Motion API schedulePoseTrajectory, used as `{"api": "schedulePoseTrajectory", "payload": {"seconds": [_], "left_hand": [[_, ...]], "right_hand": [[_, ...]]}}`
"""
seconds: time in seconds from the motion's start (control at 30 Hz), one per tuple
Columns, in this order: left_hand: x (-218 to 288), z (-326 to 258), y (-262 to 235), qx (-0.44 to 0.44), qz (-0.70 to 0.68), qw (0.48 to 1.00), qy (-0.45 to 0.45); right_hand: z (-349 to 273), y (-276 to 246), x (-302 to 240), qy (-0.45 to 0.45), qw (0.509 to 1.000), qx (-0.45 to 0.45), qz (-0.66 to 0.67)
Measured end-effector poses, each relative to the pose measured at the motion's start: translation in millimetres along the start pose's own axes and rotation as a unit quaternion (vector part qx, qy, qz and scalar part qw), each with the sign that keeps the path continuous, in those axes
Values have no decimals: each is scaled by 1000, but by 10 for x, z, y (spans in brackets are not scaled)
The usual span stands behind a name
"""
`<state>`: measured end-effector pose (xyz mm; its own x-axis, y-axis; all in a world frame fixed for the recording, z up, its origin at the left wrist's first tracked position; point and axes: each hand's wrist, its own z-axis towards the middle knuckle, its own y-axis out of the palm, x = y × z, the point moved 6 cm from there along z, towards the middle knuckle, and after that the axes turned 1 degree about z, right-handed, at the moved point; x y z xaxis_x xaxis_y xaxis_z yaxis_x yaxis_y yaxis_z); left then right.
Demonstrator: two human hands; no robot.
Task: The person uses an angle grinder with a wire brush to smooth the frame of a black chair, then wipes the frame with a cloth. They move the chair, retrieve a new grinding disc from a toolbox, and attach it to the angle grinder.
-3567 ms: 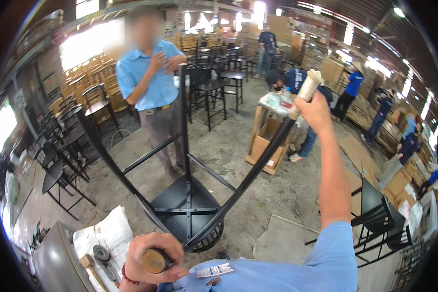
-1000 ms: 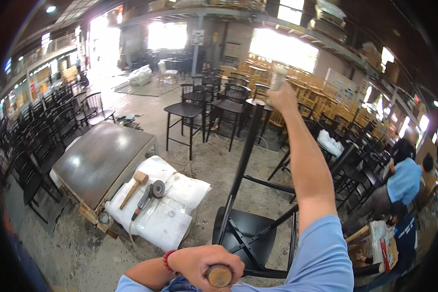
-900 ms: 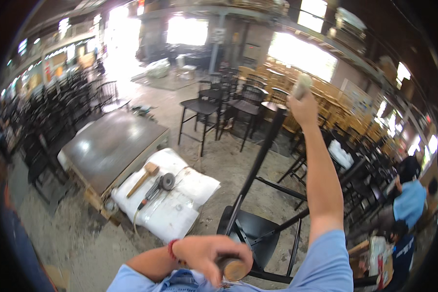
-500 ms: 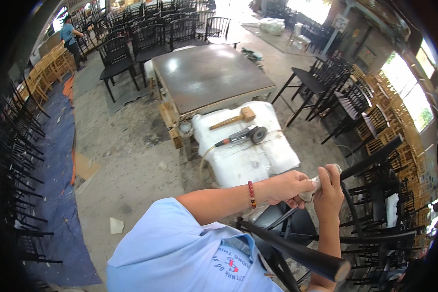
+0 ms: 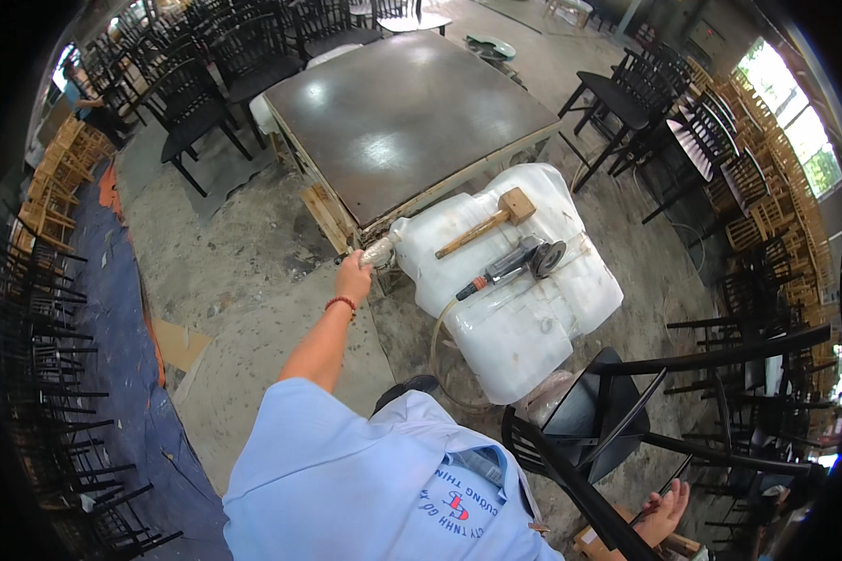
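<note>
Apparent reach, hands apart.
Left hand (image 5: pixel 353 278) clamps pale wad (image 5: pixel 377 251) near table (image 5: pixel 393 131), likely needs steady aim; right hand (image 5: pixel 662 512) loose beside tipped stool (image 5: pixel 585 407).

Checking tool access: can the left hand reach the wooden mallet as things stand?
Probably yes. The wooden mallet lies uncovered on white plastic-wrapped padding, its handle pointing roughly toward the left hand, and nothing visible blocks it. The left hand holds a pale roll, so it would likely need freeing first.

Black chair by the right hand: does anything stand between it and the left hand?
Yes: the white wrapped bundle and the pale hose beside it lie across the line from the left hand to that chair.
</note>
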<state>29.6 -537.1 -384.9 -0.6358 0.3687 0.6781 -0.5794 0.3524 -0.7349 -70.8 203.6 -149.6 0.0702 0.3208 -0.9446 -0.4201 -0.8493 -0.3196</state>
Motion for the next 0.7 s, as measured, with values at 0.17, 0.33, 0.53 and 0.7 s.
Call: {"api": "schedulePoseTrajectory", "payload": {"seconds": [0.17,0.33,0.53,0.7], "left_hand": [[-298,405,221,-44,16,997,-68],[-465,477,264,-72,-14,991,-109],[-360,529,229,-63,29,996,-59],[-210,280,3,-12,116,992,-52]], "right_hand": [[-457,-58,73,70,997,29,12],[-817,-97,-108,23,996,68,-59],[-1196,-468,133,89,989,60,101],[-1731,-907,318,106,975,135,141]]}}
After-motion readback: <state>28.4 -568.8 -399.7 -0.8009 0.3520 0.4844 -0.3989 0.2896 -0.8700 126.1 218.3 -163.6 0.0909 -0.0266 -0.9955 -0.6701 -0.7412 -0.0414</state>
